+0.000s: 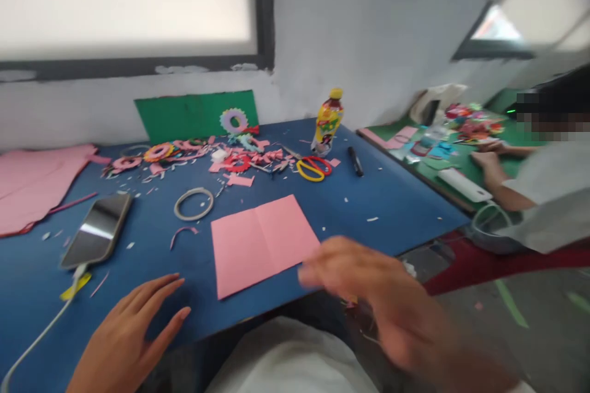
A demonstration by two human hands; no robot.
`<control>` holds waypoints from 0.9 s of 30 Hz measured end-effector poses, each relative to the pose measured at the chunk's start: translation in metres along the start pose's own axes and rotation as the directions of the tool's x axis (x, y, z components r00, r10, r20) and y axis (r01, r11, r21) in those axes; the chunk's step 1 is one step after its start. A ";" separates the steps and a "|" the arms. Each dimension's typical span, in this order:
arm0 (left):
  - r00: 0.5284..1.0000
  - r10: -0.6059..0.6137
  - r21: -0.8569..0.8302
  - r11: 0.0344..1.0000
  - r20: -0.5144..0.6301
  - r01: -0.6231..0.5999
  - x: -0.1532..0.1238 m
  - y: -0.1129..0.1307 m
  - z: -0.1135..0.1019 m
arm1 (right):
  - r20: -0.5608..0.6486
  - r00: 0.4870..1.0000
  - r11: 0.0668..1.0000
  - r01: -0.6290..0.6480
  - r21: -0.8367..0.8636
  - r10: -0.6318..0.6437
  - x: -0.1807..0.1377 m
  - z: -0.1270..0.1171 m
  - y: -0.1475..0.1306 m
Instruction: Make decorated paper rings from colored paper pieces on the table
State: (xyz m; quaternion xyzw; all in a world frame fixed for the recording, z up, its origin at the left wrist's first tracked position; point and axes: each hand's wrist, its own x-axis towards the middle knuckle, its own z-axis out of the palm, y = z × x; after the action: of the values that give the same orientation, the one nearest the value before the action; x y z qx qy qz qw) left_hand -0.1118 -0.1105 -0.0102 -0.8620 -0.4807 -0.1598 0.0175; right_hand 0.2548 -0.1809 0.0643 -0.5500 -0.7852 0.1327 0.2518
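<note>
A pink sheet of paper with a crease down its middle lies near the front edge of the blue table. My left hand rests at the table edge left of the paper, fingers stretched and thumb apart, holding nothing. Over the paper's right corner hovers my right hand, smeared by motion, so its finger pose is unclear. Behind the paper are a grey ring and scissors with one yellow and one red handle. A thin curved pink strip lies between the ring and my left hand.
A phone with a white cable lies at left, near pink sheets. Paper scraps and cut rings spread along the back. A yellow-labelled bottle and black marker stand right of them. A person sits at a green table.
</note>
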 end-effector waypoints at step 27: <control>0.962 -0.271 0.112 0.957 0.013 0.268 -0.019 0.015 -0.020 | 0.191 0.974 0.952 0.172 -0.252 -0.125 0.028 0.065 0.082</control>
State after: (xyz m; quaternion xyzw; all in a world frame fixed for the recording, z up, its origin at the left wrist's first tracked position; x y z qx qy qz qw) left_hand -0.1142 -0.1379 0.0048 -0.7883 -0.6020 -0.1220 0.0356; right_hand 0.2772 -0.1210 -0.0230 -0.5046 -0.8539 0.0535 0.1154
